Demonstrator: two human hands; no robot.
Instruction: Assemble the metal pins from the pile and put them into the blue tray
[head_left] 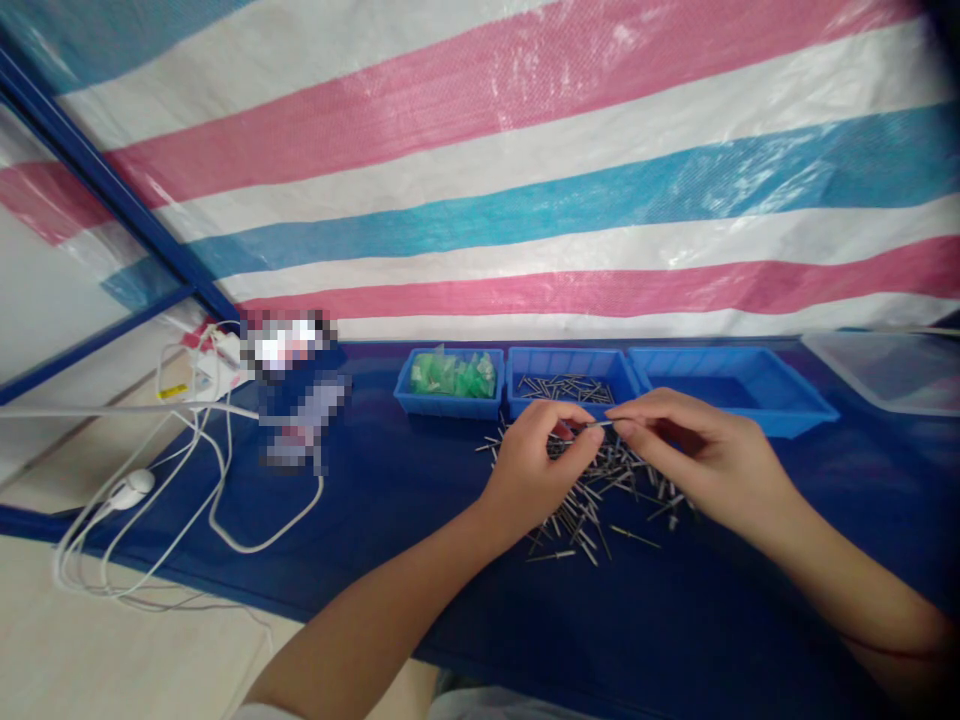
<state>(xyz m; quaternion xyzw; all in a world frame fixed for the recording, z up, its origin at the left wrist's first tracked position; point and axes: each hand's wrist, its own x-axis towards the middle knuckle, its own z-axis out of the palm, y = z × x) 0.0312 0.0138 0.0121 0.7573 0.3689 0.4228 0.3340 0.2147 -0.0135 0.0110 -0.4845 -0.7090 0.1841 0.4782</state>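
Between the fingertips of both hands is a thin metal rivet [600, 424], lying roughly level above the heap. My left hand [546, 450] pinches its left part with thumb and index finger. On the other side, my right hand [686, 440] has its thumb and fingertips closed at the right end. Below them a loose pile of similar metal rivets [574, 510] spreads over the dark blue table [360, 540]. More rivets lie in the middle blue bin [517, 395], just behind my hands.
A blue bin [448, 405] with green and clear bags stands left of the middle one. Right of it is a larger blue bin [735, 385], then a clear plastic tray [885, 372]. White cables [217, 500] and a power strip [217, 370] lie at left. Striped sheeting [525, 200] hangs behind.
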